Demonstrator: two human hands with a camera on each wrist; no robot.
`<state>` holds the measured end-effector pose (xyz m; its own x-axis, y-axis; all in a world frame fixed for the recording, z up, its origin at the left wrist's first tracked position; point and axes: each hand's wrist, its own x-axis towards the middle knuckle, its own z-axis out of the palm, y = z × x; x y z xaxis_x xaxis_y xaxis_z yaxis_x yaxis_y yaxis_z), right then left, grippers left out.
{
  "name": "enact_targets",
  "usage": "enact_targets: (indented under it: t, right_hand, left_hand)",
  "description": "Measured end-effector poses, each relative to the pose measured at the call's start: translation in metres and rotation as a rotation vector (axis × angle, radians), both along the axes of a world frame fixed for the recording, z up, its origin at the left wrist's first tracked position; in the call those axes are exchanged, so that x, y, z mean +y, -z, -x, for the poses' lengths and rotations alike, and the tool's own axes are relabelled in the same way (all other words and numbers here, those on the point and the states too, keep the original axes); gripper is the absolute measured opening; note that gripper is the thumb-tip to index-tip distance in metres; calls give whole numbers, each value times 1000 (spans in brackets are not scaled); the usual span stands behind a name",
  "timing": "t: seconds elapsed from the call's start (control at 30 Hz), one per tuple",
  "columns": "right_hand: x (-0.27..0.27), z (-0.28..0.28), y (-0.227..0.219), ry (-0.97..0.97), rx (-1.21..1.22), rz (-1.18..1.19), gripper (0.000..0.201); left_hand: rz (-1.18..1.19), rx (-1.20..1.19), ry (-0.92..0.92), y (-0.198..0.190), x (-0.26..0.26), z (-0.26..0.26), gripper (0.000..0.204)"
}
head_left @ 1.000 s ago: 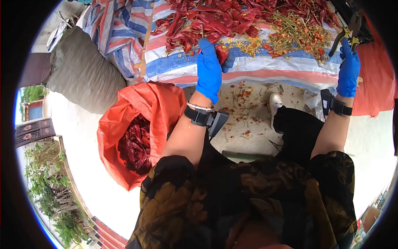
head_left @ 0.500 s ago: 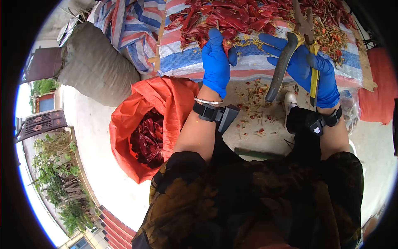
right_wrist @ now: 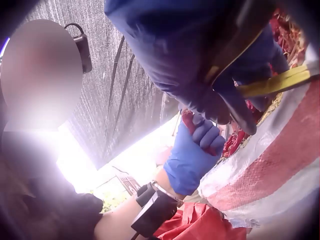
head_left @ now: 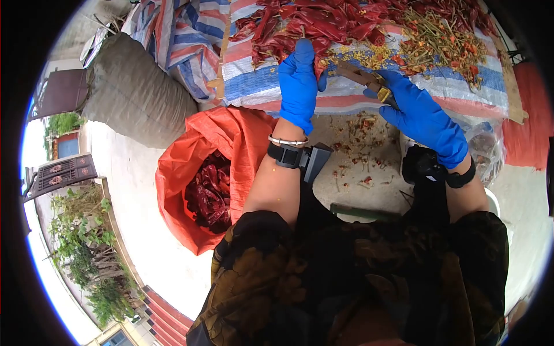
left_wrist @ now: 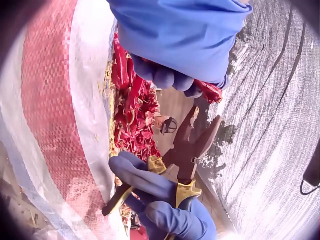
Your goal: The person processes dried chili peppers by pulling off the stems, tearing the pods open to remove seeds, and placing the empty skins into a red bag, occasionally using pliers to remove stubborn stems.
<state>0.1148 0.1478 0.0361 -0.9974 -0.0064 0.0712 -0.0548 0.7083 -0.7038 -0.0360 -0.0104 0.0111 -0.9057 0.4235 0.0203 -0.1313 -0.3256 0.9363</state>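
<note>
In the head view my left hand, in a blue glove, grips a red dried chili pepper over the front of the striped sheet. The chili's stem end sticks up past the thumb. My right hand, also gloved in blue, holds pliers with yellow and dark handles. Their brown metal head points left, close to the left hand. From the left wrist view, the pliers' jaws are parted and stand just below the chili, with fingers wrapped about the handles.
Red chilies are heaped on the sheet, with cut stems to the right and loose yellow seeds between. An orange-red sack holding chilies stands at lower left, behind it a full grey sack.
My right hand has brought the pliers from the far right across to beside the left hand, turning their head leftward. The left hand still grips the chili, staying nearly in place.
</note>
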Motion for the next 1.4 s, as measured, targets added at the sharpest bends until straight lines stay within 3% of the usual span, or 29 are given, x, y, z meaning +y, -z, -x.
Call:
enact_targets:
  t: [0.23,0.57,0.63,0.87,1.07,1.17,1.23,1.27,1.4]
  right_hand:
    - [-1,-2,5,8,311,-407,44]
    - [2,-4,6,53,181,-442,38]
    - [0,-4,4,83,352,-515,26]
    - [4,-7,7,76,370,-533,31]
    - [9,-11,-7,-19,12,-420,42]
    - [6,-11,-5,-6,-35,-398,46]
    - [1,-11,0,70,197,-367,32]
    - [-1,-9,0,71,196,-366,32]
    - [-8,3,6,97,-8,-206,35]
  left_hand:
    - [111,114,-28,-2,1,-4,41]
    - [211,334,-45,9,-3,1,33]
    - [244,341,-31,9,-4,1,33]
    - [251,445,80,15,-9,7,30]
    - [313,491,232,-3,-13,1,33]
    - [313,408,248,-4,-12,-2,34]
    - [304,362,248,-9,-10,-6,33]
    - [294,316,248,-11,-9,-8,32]
    - [341,262,114,-2,-12,1,19]
